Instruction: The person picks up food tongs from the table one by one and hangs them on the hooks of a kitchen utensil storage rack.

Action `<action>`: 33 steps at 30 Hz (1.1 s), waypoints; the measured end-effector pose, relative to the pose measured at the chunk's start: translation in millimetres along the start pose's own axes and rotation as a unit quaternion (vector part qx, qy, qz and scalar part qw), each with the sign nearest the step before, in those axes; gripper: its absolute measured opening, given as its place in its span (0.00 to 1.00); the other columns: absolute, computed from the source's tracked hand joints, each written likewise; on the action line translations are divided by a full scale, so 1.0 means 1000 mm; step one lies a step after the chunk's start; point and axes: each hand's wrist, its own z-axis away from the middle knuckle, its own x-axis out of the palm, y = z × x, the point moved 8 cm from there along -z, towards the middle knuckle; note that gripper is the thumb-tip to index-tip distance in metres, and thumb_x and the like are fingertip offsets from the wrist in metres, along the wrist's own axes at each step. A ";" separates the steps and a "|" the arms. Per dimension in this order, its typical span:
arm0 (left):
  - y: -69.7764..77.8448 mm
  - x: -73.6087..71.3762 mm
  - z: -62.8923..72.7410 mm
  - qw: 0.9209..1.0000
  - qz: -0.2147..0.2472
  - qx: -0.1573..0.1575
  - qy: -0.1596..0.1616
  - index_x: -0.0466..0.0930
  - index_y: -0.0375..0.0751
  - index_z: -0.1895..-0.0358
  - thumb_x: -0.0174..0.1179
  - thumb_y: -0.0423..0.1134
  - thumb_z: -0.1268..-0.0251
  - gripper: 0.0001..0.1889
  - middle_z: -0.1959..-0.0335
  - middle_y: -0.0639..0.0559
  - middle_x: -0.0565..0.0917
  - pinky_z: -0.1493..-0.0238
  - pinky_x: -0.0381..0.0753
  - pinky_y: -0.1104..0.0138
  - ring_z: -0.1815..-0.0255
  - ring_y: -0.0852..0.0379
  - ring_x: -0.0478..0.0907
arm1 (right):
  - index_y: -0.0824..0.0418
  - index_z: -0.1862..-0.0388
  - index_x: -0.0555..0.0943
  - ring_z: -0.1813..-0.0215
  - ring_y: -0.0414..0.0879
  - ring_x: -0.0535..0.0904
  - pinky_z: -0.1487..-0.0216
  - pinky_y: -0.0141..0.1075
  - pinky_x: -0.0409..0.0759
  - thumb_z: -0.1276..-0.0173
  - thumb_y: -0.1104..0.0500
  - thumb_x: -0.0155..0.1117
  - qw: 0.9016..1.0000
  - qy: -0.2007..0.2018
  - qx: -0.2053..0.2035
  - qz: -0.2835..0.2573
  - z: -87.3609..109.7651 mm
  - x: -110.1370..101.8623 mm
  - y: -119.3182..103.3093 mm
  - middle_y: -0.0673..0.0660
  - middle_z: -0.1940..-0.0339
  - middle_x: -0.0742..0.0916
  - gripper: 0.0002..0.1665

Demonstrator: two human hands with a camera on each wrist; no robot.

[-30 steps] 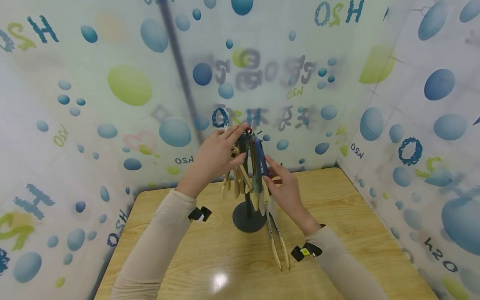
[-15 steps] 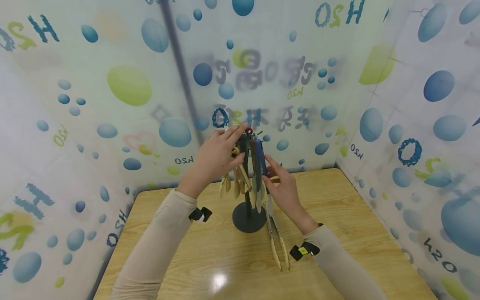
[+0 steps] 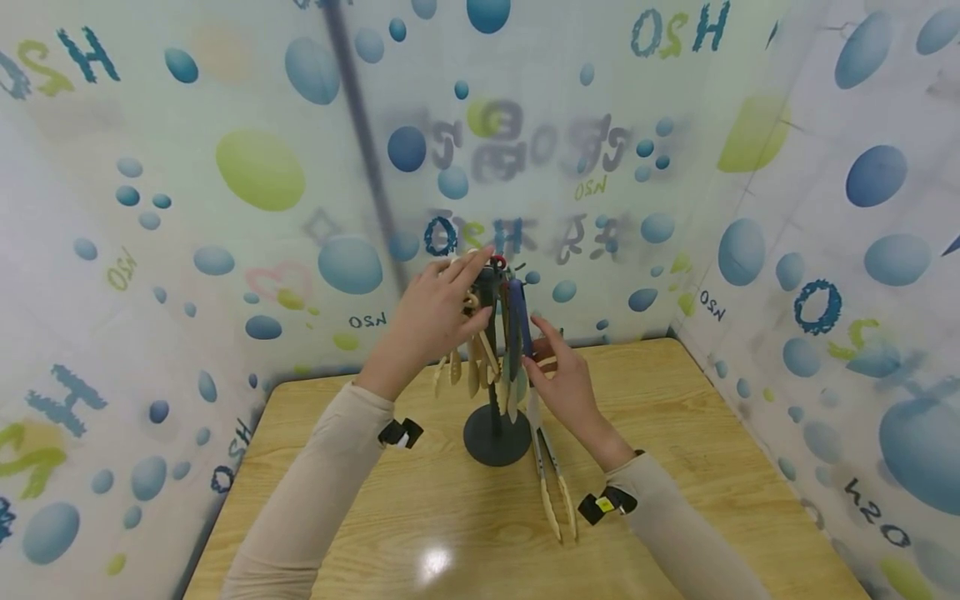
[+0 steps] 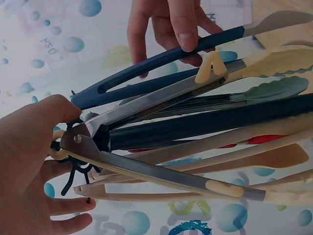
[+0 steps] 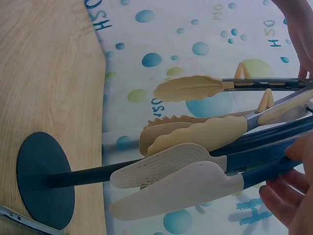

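Observation:
A black stand (image 3: 496,408) with a round base holds several hanging tongs. My left hand (image 3: 431,312) is over its top; in the left wrist view the thumb and fingers hold the hooked top from either side. My right hand (image 3: 566,375) pinches the dark blue handle of a pair of tongs (image 4: 161,58) with pale grey tips, which hangs at the stand's right. Beside these hang steel tongs with beige tips (image 5: 200,134), tongs with a green tip (image 4: 281,90) and wooden tongs (image 4: 264,161). Beige utensils (image 3: 455,367) dangle under my left hand.
Steel tongs (image 3: 555,487) with beige tips lie spread on the wooden table (image 3: 420,500), in front of the stand's base and near my right wrist. A wall covering (image 3: 262,167) with printed drops stands behind the table and along its sides.
My right hand and the blue tongs have shifted slightly left, and the tongs hang more upright. The beige utensils at the left have swung a little left. My left hand stays in place.

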 end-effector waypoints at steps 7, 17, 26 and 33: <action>0.001 0.002 0.001 1.000 0.006 -0.008 0.014 0.44 0.59 0.19 0.54 0.58 0.28 0.41 0.23 0.50 0.66 0.37 0.73 0.40 0.28 0.37 0.67 | 0.58 0.27 0.68 0.62 0.50 0.86 0.64 0.40 0.86 0.33 0.64 0.67 0.999 -0.030 0.021 0.010 0.009 0.005 0.013 0.59 0.59 0.88 0.36; 0.001 0.002 0.001 0.999 0.015 -0.004 0.030 0.42 0.61 0.19 0.52 0.58 0.27 0.40 0.23 0.50 0.65 0.38 0.74 0.40 0.28 0.37 0.67 | 0.53 0.27 0.69 0.59 0.48 0.85 0.61 0.40 0.86 0.29 0.51 0.64 0.988 -0.080 0.123 0.046 0.068 0.018 0.072 0.56 0.53 0.86 0.33; 0.003 0.001 -0.001 1.000 0.000 0.003 0.025 0.45 0.57 0.19 0.54 0.57 0.27 0.40 0.23 0.48 0.65 0.34 0.73 0.43 0.30 0.36 0.69 | 0.61 0.31 0.72 0.56 0.53 0.82 0.61 0.44 0.80 0.33 0.54 0.67 0.950 -0.159 0.240 0.117 0.125 0.049 0.124 0.63 0.48 0.83 0.33; 0.007 -0.001 -0.002 1.000 0.001 0.011 0.026 0.45 0.54 0.19 0.54 0.56 0.27 0.40 0.22 0.49 0.61 0.36 0.74 0.46 0.36 0.35 0.71 | 0.64 0.32 0.74 0.56 0.56 0.78 0.65 0.46 0.78 0.35 0.49 0.68 0.932 -0.211 0.209 0.209 0.144 0.075 0.140 0.65 0.53 0.82 0.36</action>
